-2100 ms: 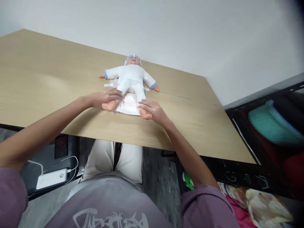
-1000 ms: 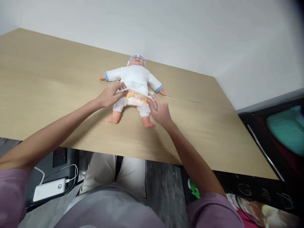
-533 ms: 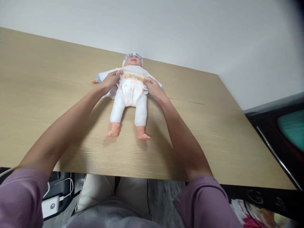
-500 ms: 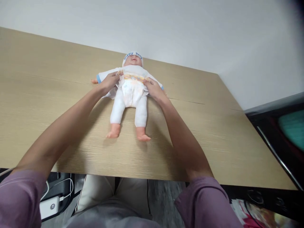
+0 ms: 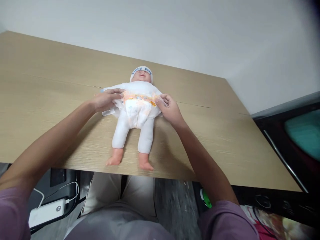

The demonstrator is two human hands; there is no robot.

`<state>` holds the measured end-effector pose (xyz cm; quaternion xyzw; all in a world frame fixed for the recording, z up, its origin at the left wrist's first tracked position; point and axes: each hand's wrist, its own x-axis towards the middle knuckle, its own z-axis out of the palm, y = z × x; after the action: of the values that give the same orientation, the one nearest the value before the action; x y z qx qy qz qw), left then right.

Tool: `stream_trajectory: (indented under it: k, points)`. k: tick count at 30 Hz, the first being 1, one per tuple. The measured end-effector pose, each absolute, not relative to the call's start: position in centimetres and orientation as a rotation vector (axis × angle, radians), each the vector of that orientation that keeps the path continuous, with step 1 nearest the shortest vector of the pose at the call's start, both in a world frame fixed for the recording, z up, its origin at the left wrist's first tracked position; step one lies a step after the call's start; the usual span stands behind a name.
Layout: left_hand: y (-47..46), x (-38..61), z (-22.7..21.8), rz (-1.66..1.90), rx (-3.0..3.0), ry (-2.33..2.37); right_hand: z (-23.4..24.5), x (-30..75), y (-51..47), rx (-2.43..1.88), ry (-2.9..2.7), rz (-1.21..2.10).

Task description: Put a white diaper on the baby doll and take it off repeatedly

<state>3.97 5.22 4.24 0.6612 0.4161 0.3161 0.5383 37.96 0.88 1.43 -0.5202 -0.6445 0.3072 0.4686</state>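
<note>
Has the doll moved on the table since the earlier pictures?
Yes, the doll has moved toward the near edge of the table; its feet are closer to it.

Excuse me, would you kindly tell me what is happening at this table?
A person touches one side of a diaper with the left hand and pinches the other with the right hand. Its front covers the waist of a doll, which lies face up on the table. A white tab sticks out beside the left hand.
</note>
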Motion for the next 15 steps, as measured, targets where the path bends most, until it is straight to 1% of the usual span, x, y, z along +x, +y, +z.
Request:
stream_trajectory:
  k: [4, 7, 11, 15]
  points:
    - [5.7, 3.3, 5.0, 0.819, 1.555, 1.205, 1.3, 39.2, -0.6, -1.369, -1.513, 0.520]
    - [4.7, 3.9, 6.5, 0.938, 1.733, 1.298, 0.6, 39.9, -2.7, -1.447, -1.560, 0.356]
    - [2.2, 7.5, 8.8, 1.070, 2.208, 1.214, -1.3, 39.9, -4.3, -1.544, -1.681, 0.189]
    - [1.0, 12.5, 9.4, 0.926, 2.555, 1.080, -3.0, 39.7, -4.1, -1.625, -1.734, 0.126]
